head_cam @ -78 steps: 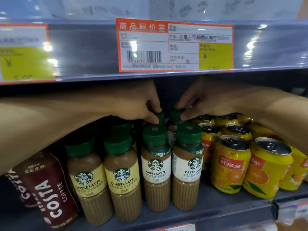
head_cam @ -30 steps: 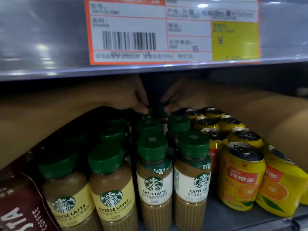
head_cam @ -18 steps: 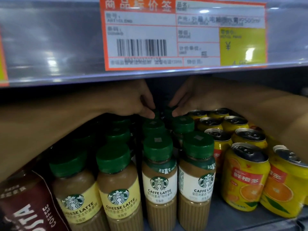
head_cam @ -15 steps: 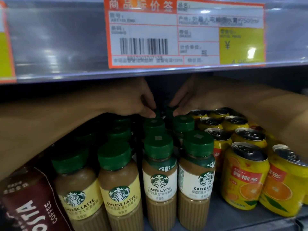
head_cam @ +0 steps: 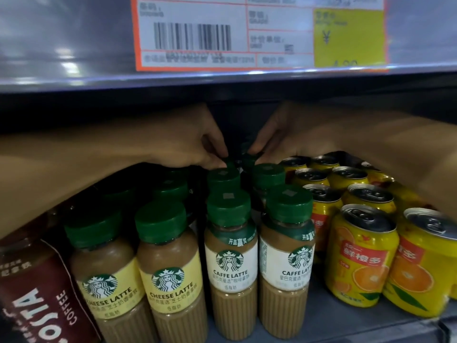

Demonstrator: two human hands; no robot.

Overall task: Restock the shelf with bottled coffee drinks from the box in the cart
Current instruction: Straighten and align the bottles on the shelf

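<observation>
Item 1, coffee bottles: I count two rows of white-labelled caffe latte bottles [head_cam: 231, 266] standing upright on the shelf [head_cam: 346, 325], running from the near edge to the far back, green caps up. The farthest bottles in these rows are mostly hidden; only their caps [head_cam: 248, 160] show.

Item 2, left hand [head_cam: 197, 142]: reaching in from the left, its grip is a fingertip pinch on the cap of a far bottle in the left latte row.

Item 3, right hand [head_cam: 279, 137]: reaching in from the right, fingers curled onto the cap of a far bottle in the right latte row; I read its grip as closed on that cap.

Item 4, neighbours: yellow-labelled cheese latte bottles [head_cam: 170, 276] stand just left of the latte rows, and a dark red coffee bottle [head_cam: 37, 293] leans at the far left. Yellow orange-drink cans [head_cam: 361, 258] stand in rows to the right.

Item 5, overhead: an orange-bordered price tag [head_cam: 259, 33] with barcode on the edge of the upper shelf [head_cam: 61, 45].
</observation>
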